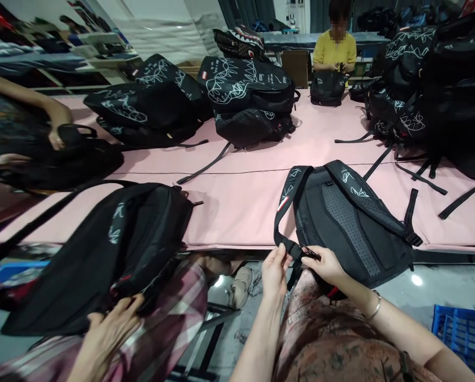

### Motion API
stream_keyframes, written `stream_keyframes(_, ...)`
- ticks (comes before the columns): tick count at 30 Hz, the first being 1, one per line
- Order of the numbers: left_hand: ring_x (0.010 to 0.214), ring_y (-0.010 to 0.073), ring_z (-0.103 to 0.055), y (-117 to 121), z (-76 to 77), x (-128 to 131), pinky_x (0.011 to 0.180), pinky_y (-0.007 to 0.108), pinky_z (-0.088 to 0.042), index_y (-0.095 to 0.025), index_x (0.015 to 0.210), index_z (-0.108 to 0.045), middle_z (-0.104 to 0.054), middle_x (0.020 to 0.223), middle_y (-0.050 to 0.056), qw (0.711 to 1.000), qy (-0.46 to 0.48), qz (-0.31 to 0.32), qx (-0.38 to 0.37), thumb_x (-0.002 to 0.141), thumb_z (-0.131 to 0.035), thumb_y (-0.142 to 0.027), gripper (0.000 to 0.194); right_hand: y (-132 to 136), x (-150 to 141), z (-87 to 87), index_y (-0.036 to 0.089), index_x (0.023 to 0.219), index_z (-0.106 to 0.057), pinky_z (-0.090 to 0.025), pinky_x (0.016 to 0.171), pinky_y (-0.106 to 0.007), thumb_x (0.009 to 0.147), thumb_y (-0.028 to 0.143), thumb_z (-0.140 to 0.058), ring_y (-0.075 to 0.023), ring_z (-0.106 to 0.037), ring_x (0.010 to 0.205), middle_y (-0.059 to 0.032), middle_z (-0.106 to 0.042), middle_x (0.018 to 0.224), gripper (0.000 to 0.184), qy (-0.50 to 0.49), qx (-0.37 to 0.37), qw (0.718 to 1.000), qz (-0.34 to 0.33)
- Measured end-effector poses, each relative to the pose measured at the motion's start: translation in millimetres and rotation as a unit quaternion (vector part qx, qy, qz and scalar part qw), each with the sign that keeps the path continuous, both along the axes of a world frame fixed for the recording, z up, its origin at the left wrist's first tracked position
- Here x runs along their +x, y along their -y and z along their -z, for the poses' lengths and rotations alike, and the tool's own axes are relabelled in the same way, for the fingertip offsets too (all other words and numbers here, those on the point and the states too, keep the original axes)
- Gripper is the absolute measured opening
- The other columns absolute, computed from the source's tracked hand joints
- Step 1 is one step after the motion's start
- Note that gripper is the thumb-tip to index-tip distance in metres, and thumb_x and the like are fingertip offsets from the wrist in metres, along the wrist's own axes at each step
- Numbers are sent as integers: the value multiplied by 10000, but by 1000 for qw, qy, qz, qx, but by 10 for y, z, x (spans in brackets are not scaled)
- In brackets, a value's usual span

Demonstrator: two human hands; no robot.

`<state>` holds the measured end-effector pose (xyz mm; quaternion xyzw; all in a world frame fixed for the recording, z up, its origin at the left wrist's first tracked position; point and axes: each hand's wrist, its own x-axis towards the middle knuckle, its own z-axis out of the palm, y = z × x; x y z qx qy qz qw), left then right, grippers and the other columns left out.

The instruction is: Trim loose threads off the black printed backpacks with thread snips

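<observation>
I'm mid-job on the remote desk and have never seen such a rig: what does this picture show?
There is no robot here: a camera on a person's head looks forward and down. Their left hand grips the strap of a black backpack near its buckle; their right hand holds a small dark tool, its type unclear. That backpack rests on a pink-covered table, with piled bags beyond. The hand at lower left is someone else's.

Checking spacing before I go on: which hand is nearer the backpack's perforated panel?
Right. The right hand, gripping a small dark item, is just left of the perforated panel; the left hand is farther left, at the strap.
</observation>
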<state>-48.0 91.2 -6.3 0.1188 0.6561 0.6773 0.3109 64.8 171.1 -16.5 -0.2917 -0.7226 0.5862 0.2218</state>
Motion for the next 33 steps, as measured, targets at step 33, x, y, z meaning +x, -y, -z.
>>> stream_keyframes(33, 427, 33, -249, 167, -346, 49, 385, 160, -210, -110, 622, -527, -311, 508, -67, 964, 226, 140, 30, 630, -650, -520, 428, 32, -7, 156, 161, 782, -661, -494, 684, -279, 638, 198, -626, -171, -615, 729, -38, -661, 774, 153, -59, -32, 996, 54)
